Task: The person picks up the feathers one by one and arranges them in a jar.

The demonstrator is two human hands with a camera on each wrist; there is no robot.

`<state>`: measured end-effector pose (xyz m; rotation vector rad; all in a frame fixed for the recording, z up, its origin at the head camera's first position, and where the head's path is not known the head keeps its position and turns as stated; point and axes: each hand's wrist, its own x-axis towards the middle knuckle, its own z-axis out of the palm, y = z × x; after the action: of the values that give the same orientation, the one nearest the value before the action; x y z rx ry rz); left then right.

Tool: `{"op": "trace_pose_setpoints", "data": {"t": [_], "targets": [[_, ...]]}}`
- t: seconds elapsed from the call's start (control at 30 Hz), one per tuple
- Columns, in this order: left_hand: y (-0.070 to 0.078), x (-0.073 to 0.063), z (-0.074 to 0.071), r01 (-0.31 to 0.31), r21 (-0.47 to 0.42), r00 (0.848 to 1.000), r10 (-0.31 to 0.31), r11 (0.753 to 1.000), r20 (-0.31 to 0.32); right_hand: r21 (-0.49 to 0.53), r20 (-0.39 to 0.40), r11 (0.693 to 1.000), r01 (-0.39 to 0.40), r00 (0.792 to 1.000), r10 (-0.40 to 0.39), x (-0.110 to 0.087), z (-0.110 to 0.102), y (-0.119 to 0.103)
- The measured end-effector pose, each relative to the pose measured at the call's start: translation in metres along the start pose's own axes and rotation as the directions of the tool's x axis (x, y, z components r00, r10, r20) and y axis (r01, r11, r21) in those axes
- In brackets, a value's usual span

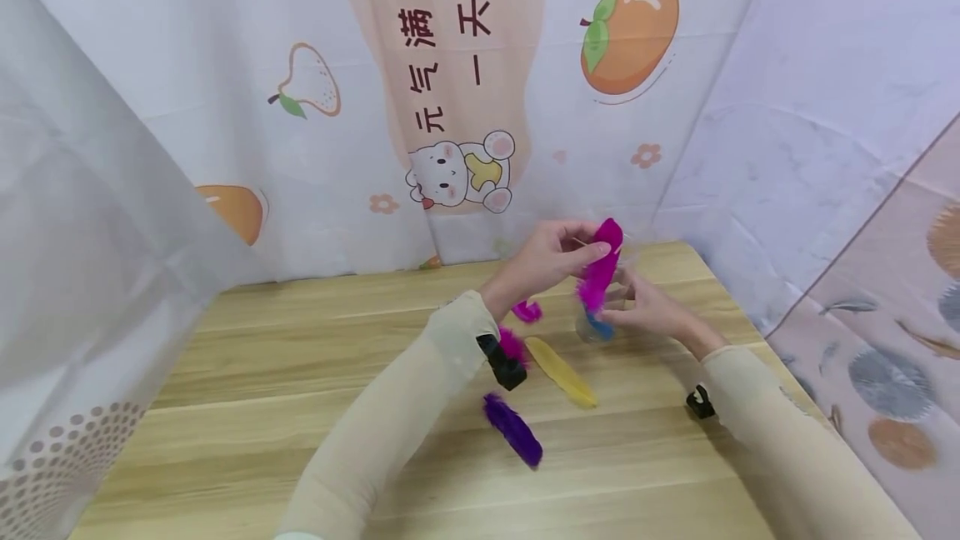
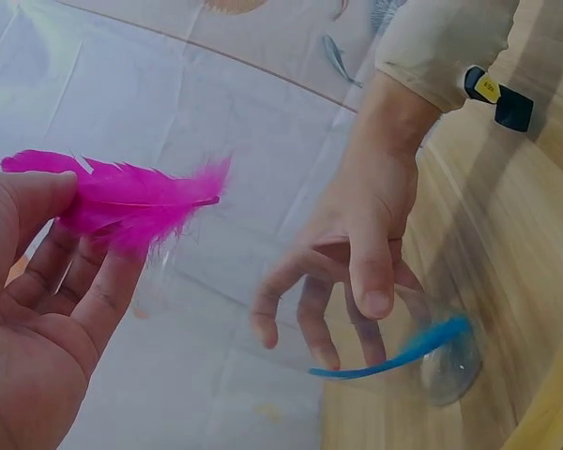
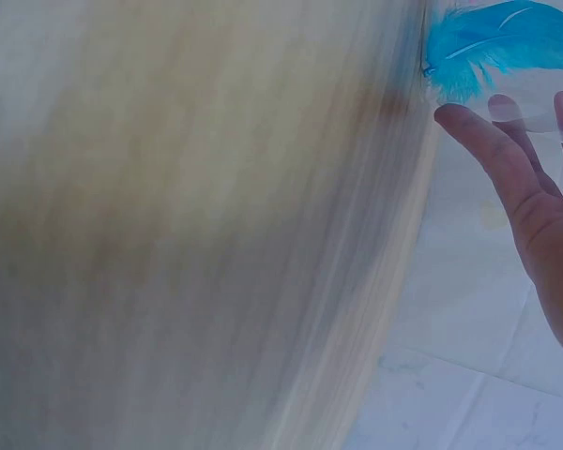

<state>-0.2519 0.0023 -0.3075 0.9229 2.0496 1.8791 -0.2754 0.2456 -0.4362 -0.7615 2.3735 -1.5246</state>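
My left hand (image 1: 551,257) pinches a magenta feather (image 1: 602,265) between thumb and fingers; in the left wrist view the feather's fluffy end points right, towards the other hand. The right hand (image 1: 651,307) holds a clear cup (image 2: 450,370), thumb on one side and fingers on the other. Inside the cup lies a blue feather (image 2: 394,361), which also shows bright in the right wrist view, just beyond the fingertips (image 3: 450,114). The cup stands on the table, its outline hard to make out. The magenta feather is above it.
On the wooden table (image 1: 300,373) lie a yellow feather (image 1: 561,372), a purple feather (image 1: 513,430) and two magenta pieces, one small (image 1: 527,311) and one partly behind the left wrist camera (image 1: 504,363). A printed curtain (image 1: 337,173) hangs along the back edge.
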Motion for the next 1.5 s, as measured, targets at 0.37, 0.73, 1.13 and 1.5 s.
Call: {"op": "trace_pose_setpoints", "data": {"t": [0.37, 0.73, 1.13, 1.5], "targets": [[-0.005, 0.002, 0.001, -0.021, -0.009, 0.999, 0.021, 1.000, -0.045, 0.011, 0.011, 1.000, 0.008, 1.000, -0.009, 0.004, 0.005, 0.008], [-0.002, 0.009, 0.004, -0.061, -0.039, 0.994, 0.057, 0.997, -0.097, 0.002, -0.001, 1.000, 0.013, 1.000, -0.013, 0.004, 0.005, 0.006], [0.002, 0.022, 0.008, -0.046, -0.047, 0.992, 0.040, 0.998, -0.119, 0.015, 0.010, 0.999, 0.048, 0.999, -0.048, 0.006, -0.001, 0.008], [0.006, 0.037, 0.010, -0.129, -0.115, 0.938, 0.083, 0.985, -0.336, 0.030, 0.005, 0.999, 0.027, 1.000, -0.027, 0.006, 0.001, 0.007]]}}
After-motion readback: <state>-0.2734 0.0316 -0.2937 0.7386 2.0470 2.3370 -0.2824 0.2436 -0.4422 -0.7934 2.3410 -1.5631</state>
